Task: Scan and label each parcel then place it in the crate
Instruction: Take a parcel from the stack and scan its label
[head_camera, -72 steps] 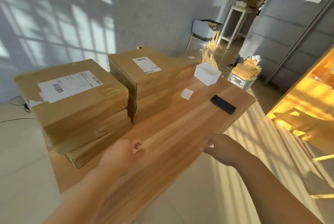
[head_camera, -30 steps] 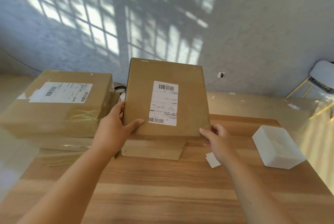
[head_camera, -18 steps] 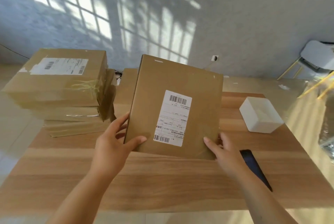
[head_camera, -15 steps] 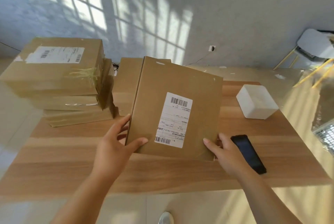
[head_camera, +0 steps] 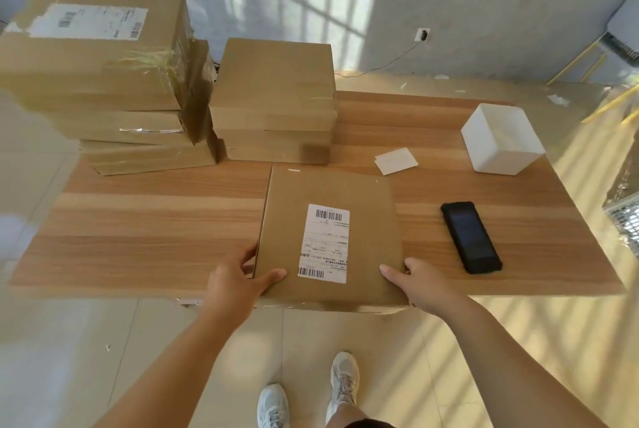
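The parcel (head_camera: 366,227), a flat brown cardboard box, lies at the near edge of the desk (head_camera: 155,220), its near side projecting slightly past that edge. A white shipping label (head_camera: 325,243) with barcodes at its far and near ends faces up on its top. The left hand (head_camera: 238,284) grips the near left corner, thumb on top and fingers (head_camera: 249,254) wrapped round the left side. The right hand (head_camera: 420,284) grips the near right corner, thumb on top; its other fingers are mostly hidden at the right side. A black handheld device (head_camera: 470,237) lies screen up on the desk, just right of the parcel. A white open-topped box (head_camera: 501,139) stands at the far right of the desk; its contents cannot be determined. Two white paper slips (head_camera: 396,160) lie between this box and the parcel. Two stacks of sealed cardboard parcels occupy the far left: a taller stack (head_camera: 103,75) with a labelled top box, and a lower stack (head_camera: 276,99) beside it. A corner of a grid-walled crate (head_camera: 626,220) shows at the right edge; its contents are not visible.
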A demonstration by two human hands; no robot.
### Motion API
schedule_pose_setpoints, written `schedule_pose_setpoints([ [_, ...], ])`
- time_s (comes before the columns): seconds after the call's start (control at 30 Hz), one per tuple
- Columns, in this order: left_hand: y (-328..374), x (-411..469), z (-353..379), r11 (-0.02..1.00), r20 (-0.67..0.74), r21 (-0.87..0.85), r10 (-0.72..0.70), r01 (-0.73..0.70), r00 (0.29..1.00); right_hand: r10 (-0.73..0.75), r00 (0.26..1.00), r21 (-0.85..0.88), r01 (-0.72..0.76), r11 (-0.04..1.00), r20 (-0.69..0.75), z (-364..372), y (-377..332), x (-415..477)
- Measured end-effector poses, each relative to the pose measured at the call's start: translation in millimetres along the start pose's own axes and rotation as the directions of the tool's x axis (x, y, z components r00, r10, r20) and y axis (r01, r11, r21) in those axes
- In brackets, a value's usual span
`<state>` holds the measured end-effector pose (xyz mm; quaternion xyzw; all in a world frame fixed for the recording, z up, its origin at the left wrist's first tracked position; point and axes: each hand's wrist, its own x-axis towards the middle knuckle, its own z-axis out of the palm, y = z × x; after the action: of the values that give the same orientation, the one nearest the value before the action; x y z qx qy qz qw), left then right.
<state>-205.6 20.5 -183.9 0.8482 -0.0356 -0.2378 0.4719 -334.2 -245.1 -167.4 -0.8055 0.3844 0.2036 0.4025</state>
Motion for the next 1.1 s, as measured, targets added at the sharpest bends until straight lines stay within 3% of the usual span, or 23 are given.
schedule_pose_setpoints([
  [0.17, -13.6, 11.9, 13.2, 0.997, 0.041, -0.015, -0.081, 0.081, 0.996, -0.008, 1.000, -0.087, 0.009, 0.996, 0.003, -13.2, -4.4, 29.2],
  [0.27, -17.2, 18.0, 17.6, 0.995, 0.063, -0.042, -0.093, 0.096, 0.994, -0.032, 0.993, -0.100, 0.021, 0.995, -0.111, -29.3, -17.6, 44.9],
  [0.37, -14.3, 21.6, 15.3, 0.993, 0.105, -0.066, -0.094, 0.101, 0.990, -0.231, 0.944, -0.270, 0.165, 0.949, -0.234, -40.1, -34.1, 62.4],
  [0.47, -7.8, 25.7, 13.1, 0.996, 0.121, -0.027, -0.083, 0.087, 0.989, -0.409, 0.909, -0.487, 0.321, 0.812, -0.083, -43.7, -48.9, 78.3],
  [0.53, -1.9, 31.3, 13.2, 0.998, 0.093, 0.023, -0.068, 0.067, 0.993, -0.430, 0.902, -0.563, 0.376, 0.736, 0.041, -44.4, -52.9, 89.1],
  [0.6, 5.3, 37.8, 14.4, 0.988, 0.001, 0.147, -0.039, 0.038, 0.999, -0.408, 0.910, -0.629, 0.359, 0.689, 0.074, -45.8, -52.4, 95.5],
  [0.67, 13.1, 42.5, 17.3, 0.971, -0.115, 0.237, -0.006, 0.034, 0.993, -0.377, 0.926, -0.660, 0.298, 0.689, 0.024, -47.9, -50.9, 95.1],
  [0.8, 23.5, 41.8, 29.6, 0.978, -0.241, 0.198, -0.017, 0.067, 0.970, -0.337, 0.938, -0.709, 0.181, 0.682, -0.085, -46.9, -41.6, 77.9],
  [0.93, 19.3, 28.9, 42.8, 0.982, -0.216, 0.166, -0.051, 0.088, 0.975, -0.327, 0.934, -0.727, 0.127, 0.675, -0.141, -35.8, -27.6, 52.4],
  [1.1, 10.9, 11.7, 55.5, 0.993, -0.111, 0.081, -0.078, 0.087, 0.991, -0.367, 0.919, -0.577, 0.224, 0.785, -0.142, -20.0, -15.5, 32.9],
])
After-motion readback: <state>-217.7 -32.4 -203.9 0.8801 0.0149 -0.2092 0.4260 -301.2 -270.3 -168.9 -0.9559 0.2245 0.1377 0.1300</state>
